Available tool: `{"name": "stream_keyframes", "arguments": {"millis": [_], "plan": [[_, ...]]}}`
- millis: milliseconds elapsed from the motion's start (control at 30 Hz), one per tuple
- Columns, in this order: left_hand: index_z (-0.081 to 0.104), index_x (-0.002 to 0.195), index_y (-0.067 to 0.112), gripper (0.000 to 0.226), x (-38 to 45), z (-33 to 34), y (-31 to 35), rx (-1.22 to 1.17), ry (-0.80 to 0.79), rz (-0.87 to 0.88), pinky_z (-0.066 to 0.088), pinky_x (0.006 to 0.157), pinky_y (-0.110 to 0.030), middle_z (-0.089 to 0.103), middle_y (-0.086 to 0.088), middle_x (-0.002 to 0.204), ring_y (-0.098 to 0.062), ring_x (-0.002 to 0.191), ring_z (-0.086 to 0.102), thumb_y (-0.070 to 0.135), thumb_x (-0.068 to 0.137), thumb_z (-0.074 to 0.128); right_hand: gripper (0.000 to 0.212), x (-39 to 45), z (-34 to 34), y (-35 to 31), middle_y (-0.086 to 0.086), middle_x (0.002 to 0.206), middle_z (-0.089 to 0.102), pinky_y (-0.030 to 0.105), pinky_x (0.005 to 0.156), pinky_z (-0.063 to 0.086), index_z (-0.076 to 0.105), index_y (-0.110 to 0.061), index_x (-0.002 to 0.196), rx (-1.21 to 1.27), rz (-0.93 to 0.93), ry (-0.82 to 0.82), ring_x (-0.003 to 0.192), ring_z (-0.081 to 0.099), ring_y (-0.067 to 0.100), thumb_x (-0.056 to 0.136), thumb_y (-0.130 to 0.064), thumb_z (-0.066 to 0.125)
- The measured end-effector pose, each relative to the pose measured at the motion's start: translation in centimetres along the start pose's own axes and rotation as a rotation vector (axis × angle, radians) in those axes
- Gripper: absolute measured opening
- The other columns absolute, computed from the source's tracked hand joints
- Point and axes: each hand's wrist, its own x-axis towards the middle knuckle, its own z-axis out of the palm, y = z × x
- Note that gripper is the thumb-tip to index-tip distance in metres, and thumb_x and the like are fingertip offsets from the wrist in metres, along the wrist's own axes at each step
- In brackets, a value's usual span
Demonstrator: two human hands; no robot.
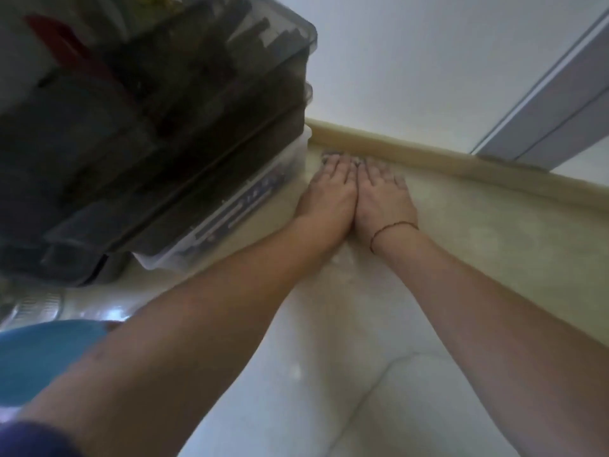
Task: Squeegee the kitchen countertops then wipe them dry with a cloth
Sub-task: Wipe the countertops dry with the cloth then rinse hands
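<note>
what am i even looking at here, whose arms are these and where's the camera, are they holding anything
This is one picture from a camera worn on a person's head, looking down along their own bare arms. No machine is involved. The left hand and right hand lie flat, side by side, on a pale kitchen countertop near the wall. Something dark shows just past the fingertips; it is too blurred to name. A dark tinted container stands to the left, and a blue bowl sits at the lower left.
</note>
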Motion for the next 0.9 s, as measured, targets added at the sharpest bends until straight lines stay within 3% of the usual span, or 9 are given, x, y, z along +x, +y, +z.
{"name": "stream_keyframes", "arguments": {"millis": [200, 300, 467, 533, 567, 633, 700, 800, 900], "plan": [[0.017, 0.152, 0.003, 0.053, 1.0, -0.5, 0.2, -0.065, 0.009, -0.042, 0.006, 0.12, -0.032, 0.018, -0.013, 0.159, -0.025, 0.148, 0.011, 0.012, 0.102, 0.03, 0.047, 1.9, 0.4, 0.9, 0.016, 0.147, 0.04, 0.04, 0.11, 0.026, 0.033, -0.003, 0.145, -0.041, -0.072, 0.123, 0.136, 0.036, 0.029, 0.099, -0.011, 0.028], [0.022, 0.15, 0.003, 0.05, -0.5, -1.6, 0.2, -0.053, 0.002, -0.036, 0.022, 0.117, -0.033, 0.02, -0.014, 0.158, -0.025, 0.147, 0.013, 0.008, 0.101, 0.031, 0.039, 1.0, -0.4, 0.6, 0.015, 0.133, 0.053, 0.039, 0.095, 0.041, 0.051, -0.006, 0.132, -0.032, -0.082, 0.122, 0.122, 0.05, 0.03, 0.098, -0.009, 0.031], [0.022, 0.149, 0.001, 0.049, -8.4, -2.2, 0.5, -0.033, -0.094, 0.041, 0.028, 0.115, -0.036, 0.018, -0.017, 0.158, -0.026, 0.147, 0.017, 0.009, 0.101, 0.026, 0.04, -6.6, 0.7, -1.3, 0.015, 0.134, 0.053, 0.038, 0.102, 0.034, 0.052, -0.005, 0.129, -0.005, -0.132, 0.08, 0.131, 0.042, 0.029, 0.097, -0.013, 0.029], [0.044, 0.138, -0.004, 0.048, -13.5, -1.7, 0.3, -0.035, -0.011, 0.137, 0.037, 0.106, -0.032, 0.041, -0.024, 0.145, -0.03, 0.136, 0.04, 0.009, 0.095, 0.029, 0.049, -11.2, 1.8, -2.8, 0.017, 0.124, 0.06, 0.037, 0.1, 0.039, 0.059, -0.004, 0.121, -0.004, -0.141, 0.067, 0.126, 0.05, 0.031, 0.089, -0.019, 0.026], [0.059, 0.125, -0.005, 0.048, -16.5, -1.8, 0.2, -0.015, 0.012, 0.175, 0.046, 0.096, -0.032, 0.057, -0.026, 0.129, -0.033, 0.122, 0.055, 0.011, 0.087, 0.033, 0.046, -13.9, 2.3, -3.8, 0.019, 0.114, 0.066, 0.036, 0.095, 0.045, 0.064, -0.002, 0.113, -0.008, -0.148, 0.045, 0.117, 0.058, 0.033, 0.082, -0.022, 0.036], [0.068, 0.109, -0.007, 0.047, -22.9, -1.3, -0.3, 0.028, 0.022, 0.268, 0.057, 0.081, -0.037, 0.066, -0.03, 0.11, -0.039, 0.101, 0.066, 0.013, 0.08, 0.036, 0.041, -19.5, 3.6, -5.9, 0.021, 0.101, 0.071, 0.039, 0.087, 0.054, 0.071, 0.003, 0.1, 0.029, -0.18, 0.058, 0.102, 0.067, 0.036, 0.067, -0.02, 0.065], [0.068, 0.11, -0.006, 0.047, -29.5, -0.3, -0.8, 0.052, 0.019, 0.287, 0.058, 0.079, -0.04, 0.066, -0.029, 0.112, -0.039, 0.102, 0.066, 0.013, 0.081, 0.036, 0.041, -25.6, 5.0, -8.8, 0.021, 0.1, 0.072, 0.041, 0.095, 0.049, 0.074, 0.003, 0.096, 0.065, -0.216, 0.074, 0.099, 0.068, 0.037, 0.067, -0.021, 0.057], [0.07, 0.11, -0.002, 0.046, -37.9, 0.6, -1.5, 0.016, -0.063, 0.302, 0.057, 0.082, -0.039, 0.066, -0.024, 0.114, -0.036, 0.106, 0.065, 0.012, 0.08, 0.039, 0.047, -33.4, 5.8, -12.9, 0.02, 0.102, 0.072, 0.042, 0.107, 0.022, 0.075, 0.002, 0.096, 0.092, -0.304, 0.078, 0.1, 0.068, 0.037, 0.072, -0.018, 0.04], [0.067, 0.117, -0.001, 0.048, -41.3, 1.4, -1.8, 0.025, -0.13, 0.285, 0.055, 0.088, -0.041, 0.063, -0.023, 0.121, -0.036, 0.113, 0.061, 0.014, 0.082, 0.037, 0.042, -36.2, 6.3, -14.3, 0.018, 0.103, 0.072, 0.041, 0.109, 0.02, 0.075, 0.001, 0.097, 0.093, -0.282, 0.096, 0.101, 0.068, 0.036, 0.081, -0.013, 0.038]]}}
